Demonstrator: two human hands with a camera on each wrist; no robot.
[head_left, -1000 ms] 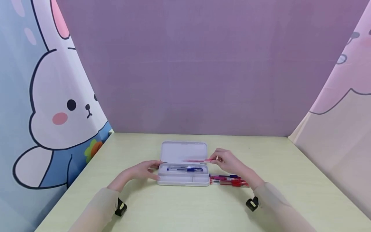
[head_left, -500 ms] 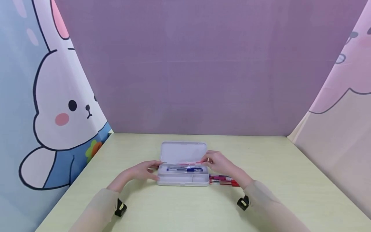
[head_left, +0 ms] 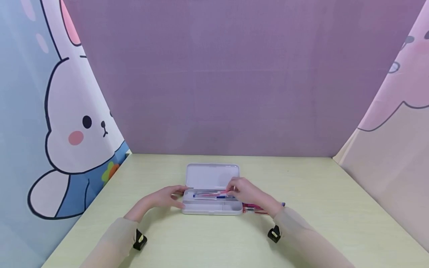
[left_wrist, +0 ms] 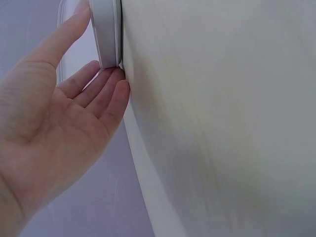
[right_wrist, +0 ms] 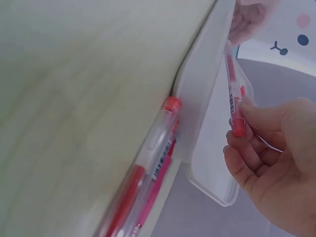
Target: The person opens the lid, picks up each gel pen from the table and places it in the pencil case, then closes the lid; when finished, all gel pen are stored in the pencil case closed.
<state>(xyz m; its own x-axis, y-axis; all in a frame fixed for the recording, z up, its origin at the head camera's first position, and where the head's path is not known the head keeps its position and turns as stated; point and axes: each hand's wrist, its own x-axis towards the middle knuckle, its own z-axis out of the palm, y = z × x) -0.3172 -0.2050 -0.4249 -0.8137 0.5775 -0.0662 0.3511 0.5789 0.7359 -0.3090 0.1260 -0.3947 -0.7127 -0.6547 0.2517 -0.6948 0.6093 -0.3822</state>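
"While the left hand (head_left: 165, 197) holds the left end of the open, white plastic pencil case (head_left: 202, 207) between thumb and fingers, what about the right hand (head_left: 247, 191)?"

"It pinches a slim, clear-barrelled red pen (right_wrist: 232, 91) over the long rear compartment (head_left: 189, 194); whether the pen touches anything below, I can't tell."

"So which step is this?"

"Putting a pen in, I'd judge: a clear pen with blue parts (head_left: 219, 197) already lies there, and a loose bunch of mostly red and pink pens (head_left: 252, 207) lies on the pale yellow table (head_left: 207, 238) just beside the case's right end."

"And the next move?"

"Probably to lower the pen level beside the blue one, then loosen the pinch while the left hand braces the case."
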